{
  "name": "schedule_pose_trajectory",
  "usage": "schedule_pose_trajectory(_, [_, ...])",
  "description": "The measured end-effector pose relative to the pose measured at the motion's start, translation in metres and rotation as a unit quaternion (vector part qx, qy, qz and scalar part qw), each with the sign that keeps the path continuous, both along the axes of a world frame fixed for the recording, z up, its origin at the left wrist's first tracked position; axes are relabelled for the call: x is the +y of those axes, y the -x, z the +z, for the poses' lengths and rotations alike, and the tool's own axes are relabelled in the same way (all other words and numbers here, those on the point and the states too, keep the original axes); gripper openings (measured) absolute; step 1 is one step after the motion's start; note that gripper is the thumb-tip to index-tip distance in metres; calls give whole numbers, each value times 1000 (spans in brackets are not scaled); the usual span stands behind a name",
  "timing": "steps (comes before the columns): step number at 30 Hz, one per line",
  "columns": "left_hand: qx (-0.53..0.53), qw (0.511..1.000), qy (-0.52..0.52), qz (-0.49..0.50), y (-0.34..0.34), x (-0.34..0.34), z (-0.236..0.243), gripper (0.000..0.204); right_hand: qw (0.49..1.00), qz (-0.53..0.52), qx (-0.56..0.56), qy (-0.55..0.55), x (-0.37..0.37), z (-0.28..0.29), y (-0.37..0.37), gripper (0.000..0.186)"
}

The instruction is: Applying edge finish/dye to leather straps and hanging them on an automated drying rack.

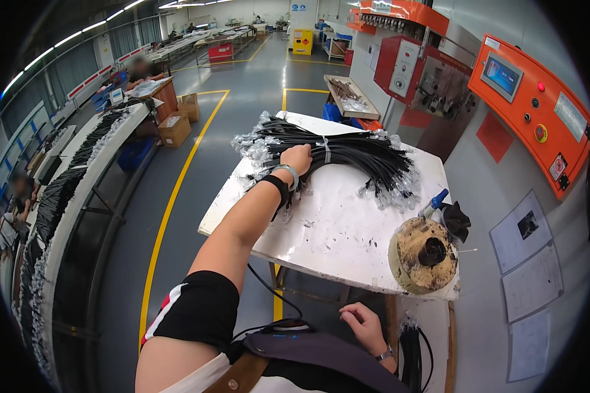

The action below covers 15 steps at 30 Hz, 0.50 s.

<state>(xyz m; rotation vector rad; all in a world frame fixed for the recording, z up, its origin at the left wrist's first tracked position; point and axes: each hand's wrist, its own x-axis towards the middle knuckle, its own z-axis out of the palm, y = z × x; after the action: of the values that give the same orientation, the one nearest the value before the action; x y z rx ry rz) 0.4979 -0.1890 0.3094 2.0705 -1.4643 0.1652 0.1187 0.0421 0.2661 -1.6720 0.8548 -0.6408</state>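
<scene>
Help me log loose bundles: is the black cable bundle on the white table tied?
Tied near the middle: a pale strip wraps the black cable bundle, which spreads out toward its ends.

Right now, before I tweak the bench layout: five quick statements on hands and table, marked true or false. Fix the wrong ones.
1. The left hand is at the bundle of black cables. True.
2. The right hand is on the bundle too. False: the right hand is off the table, in front of its near edge.
3. A pale tie crosses the bundle near its middle. True.
4. The blue-capped bottle is at the left end of the table. False: the blue-capped bottle is at the right side of the white table.
5. The control panel at the right is green. False: the control panel is orange.
</scene>
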Motion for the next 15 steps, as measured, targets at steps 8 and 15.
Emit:
schedule_pose_trajectory(8, [-30, 992, -122, 5, -25, -20, 0, 24, 999, -26, 13, -37, 9, -10, 6, 11])
schedule_pose_trajectory(15, [73, 993, -88, 5, -37, -22, -5, 18, 998, -7, 38, -39, 11, -6, 1, 14])
